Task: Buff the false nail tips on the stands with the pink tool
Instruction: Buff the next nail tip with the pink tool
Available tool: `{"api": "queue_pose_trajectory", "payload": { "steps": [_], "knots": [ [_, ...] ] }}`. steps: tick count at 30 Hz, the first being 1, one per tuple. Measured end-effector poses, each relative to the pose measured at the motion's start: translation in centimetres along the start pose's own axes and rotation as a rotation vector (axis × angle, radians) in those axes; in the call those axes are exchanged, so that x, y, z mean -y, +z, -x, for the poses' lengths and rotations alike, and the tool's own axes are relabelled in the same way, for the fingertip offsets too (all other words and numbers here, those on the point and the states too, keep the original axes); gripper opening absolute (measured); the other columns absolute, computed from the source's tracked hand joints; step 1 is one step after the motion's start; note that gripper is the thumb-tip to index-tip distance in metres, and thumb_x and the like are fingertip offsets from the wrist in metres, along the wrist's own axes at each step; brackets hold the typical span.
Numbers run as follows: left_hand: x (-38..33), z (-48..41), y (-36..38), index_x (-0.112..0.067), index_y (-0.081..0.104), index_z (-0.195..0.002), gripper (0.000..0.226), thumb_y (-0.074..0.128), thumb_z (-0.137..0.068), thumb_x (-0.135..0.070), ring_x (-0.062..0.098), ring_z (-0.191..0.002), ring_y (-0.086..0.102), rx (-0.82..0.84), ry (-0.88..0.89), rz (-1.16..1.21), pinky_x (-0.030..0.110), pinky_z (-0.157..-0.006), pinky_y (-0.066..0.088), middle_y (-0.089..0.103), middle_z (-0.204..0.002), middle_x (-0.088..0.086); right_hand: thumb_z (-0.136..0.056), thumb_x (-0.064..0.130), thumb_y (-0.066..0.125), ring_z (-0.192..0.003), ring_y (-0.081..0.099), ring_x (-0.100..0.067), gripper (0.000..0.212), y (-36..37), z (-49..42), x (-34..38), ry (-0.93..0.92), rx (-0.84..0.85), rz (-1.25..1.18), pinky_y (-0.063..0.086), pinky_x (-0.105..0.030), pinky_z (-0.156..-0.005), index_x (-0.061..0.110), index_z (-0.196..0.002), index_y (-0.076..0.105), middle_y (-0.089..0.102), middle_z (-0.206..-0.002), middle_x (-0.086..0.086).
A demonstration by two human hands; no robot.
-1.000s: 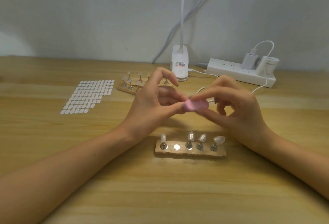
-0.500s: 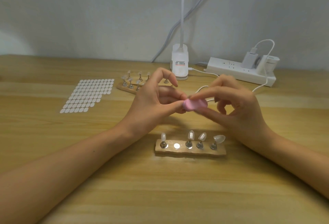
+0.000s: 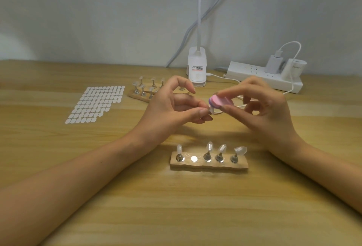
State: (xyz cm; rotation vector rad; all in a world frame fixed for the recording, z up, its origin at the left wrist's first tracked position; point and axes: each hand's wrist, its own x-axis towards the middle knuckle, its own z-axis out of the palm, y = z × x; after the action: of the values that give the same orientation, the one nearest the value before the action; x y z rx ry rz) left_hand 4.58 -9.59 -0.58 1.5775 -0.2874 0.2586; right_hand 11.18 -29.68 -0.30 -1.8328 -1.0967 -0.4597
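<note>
My right hand point(image 3: 262, 112) pinches a small pink buffing tool point(image 3: 218, 102) between thumb and forefinger, held in the air above the table. My left hand point(image 3: 172, 108) grips a nail tip on its stand peg point(image 3: 211, 111) between thumb and fingers, and the pink tool rests against that tip. Below both hands lies a wooden stand base point(image 3: 208, 165) with several upright pegs carrying clear nail tips point(image 3: 209, 146); its second slot shows a bare metal disc point(image 3: 194, 159). A second wooden stand point(image 3: 143, 95) with more tips sits behind my left hand.
A sheet of white oval stickers point(image 3: 96, 103) lies at the left. At the back stand a white clip lamp base point(image 3: 197, 69) and a white power strip point(image 3: 264, 76) with plugs and cables, one cable running under my right hand.
The pink tool has tilted up so its edge shows, and it has shifted slightly right along the nail tip. Both hands stay in about the same place.
</note>
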Motion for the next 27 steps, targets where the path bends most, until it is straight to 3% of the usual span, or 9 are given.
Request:
{"api": "queue_pose_trajectory", "payload": {
  "steps": [4, 7, 11, 14, 17, 20, 24, 27],
  "knots": [
    [0.08, -0.03, -0.09, -0.013, 0.046, -0.1, 0.04, 0.078, -0.076, -0.007, 0.027, -0.079, 0.077, 0.016, 0.007, 0.009, 0.028, -0.07, 0.059, 0.078, -0.089, 0.014, -0.087, 0.027, 0.074, -0.072, 0.051, -0.022, 0.019, 0.13, 0.22, 0.01, -0.113, 0.061, 0.006, 0.042, -0.027, -0.05, 0.028, -0.106, 0.071, 0.057, -0.087, -0.008],
    [0.15, -0.07, -0.11, -0.013, 0.045, -0.1, 0.041, 0.078, -0.076, -0.011, 0.028, -0.079, 0.077, 0.02, -0.002, 0.023, 0.03, -0.071, 0.059, 0.078, -0.091, 0.015, -0.086, 0.032, 0.073, -0.073, 0.049, -0.021, 0.019, 0.05, 0.08, 0.03, -0.033, 0.011, -0.006, 0.043, -0.036, -0.05, 0.031, -0.104, 0.071, 0.058, -0.088, -0.003],
    [0.11, -0.06, -0.14, -0.013, 0.045, -0.1, 0.043, 0.078, -0.074, -0.015, 0.028, -0.08, 0.077, 0.04, -0.005, 0.024, 0.029, -0.07, 0.059, 0.078, -0.09, 0.014, -0.086, 0.029, 0.073, -0.073, 0.05, -0.019, 0.02, 0.11, 0.18, 0.04, -0.082, 0.039, -0.008, 0.042, -0.031, -0.05, 0.029, -0.105, 0.071, 0.058, -0.087, -0.004],
    [0.17, -0.08, -0.13, -0.013, 0.044, -0.1, 0.041, 0.077, -0.076, -0.012, 0.028, -0.079, 0.077, 0.043, -0.007, 0.025, 0.029, -0.07, 0.059, 0.078, -0.09, 0.014, -0.085, 0.035, 0.072, -0.075, 0.05, -0.022, 0.019, 0.07, 0.07, 0.12, -0.016, 0.001, -0.019, 0.042, -0.037, -0.05, 0.033, -0.104, 0.071, 0.059, -0.089, -0.004],
    [0.13, -0.1, -0.13, -0.012, 0.044, -0.1, 0.041, 0.077, -0.076, -0.008, 0.026, -0.078, 0.077, 0.037, -0.012, 0.033, 0.028, -0.07, 0.059, 0.078, -0.09, 0.015, -0.087, 0.029, 0.073, -0.074, 0.05, -0.021, 0.019, 0.17, 0.24, 0.09, -0.108, 0.051, 0.002, 0.041, -0.029, -0.049, 0.028, -0.106, 0.071, 0.057, -0.087, -0.005],
    [0.05, -0.06, -0.12, -0.012, 0.044, -0.1, 0.041, 0.076, -0.076, -0.01, 0.027, -0.078, 0.077, 0.039, -0.018, 0.046, 0.028, -0.07, 0.059, 0.078, -0.089, 0.013, -0.086, 0.033, 0.072, -0.075, 0.05, -0.021, 0.019, 0.01, 0.01, 0.02, -0.017, -0.005, 0.001, 0.042, -0.036, -0.05, 0.032, -0.104, 0.071, 0.059, -0.088, -0.003],
    [0.03, -0.05, -0.16, -0.012, 0.043, -0.1, 0.043, 0.078, -0.073, -0.011, 0.025, -0.078, 0.076, 0.042, -0.02, 0.05, 0.028, -0.07, 0.059, 0.078, -0.089, 0.014, -0.086, 0.026, 0.074, -0.073, 0.05, -0.02, 0.019, 0.21, 0.23, 0.08, -0.109, 0.05, 0.001, 0.04, -0.027, -0.05, 0.027, -0.105, 0.072, 0.057, -0.086, -0.004],
    [0.11, -0.06, -0.17, -0.013, 0.042, -0.099, 0.042, 0.077, -0.076, -0.011, 0.026, -0.078, 0.077, 0.042, -0.021, 0.05, 0.028, -0.07, 0.059, 0.078, -0.088, 0.012, -0.085, 0.033, 0.073, -0.071, 0.047, -0.017, 0.019, 0.03, 0.04, 0.1, -0.015, -0.001, -0.01, 0.04, -0.034, -0.051, 0.032, -0.105, 0.071, 0.059, -0.088, -0.004]
  ]
}}
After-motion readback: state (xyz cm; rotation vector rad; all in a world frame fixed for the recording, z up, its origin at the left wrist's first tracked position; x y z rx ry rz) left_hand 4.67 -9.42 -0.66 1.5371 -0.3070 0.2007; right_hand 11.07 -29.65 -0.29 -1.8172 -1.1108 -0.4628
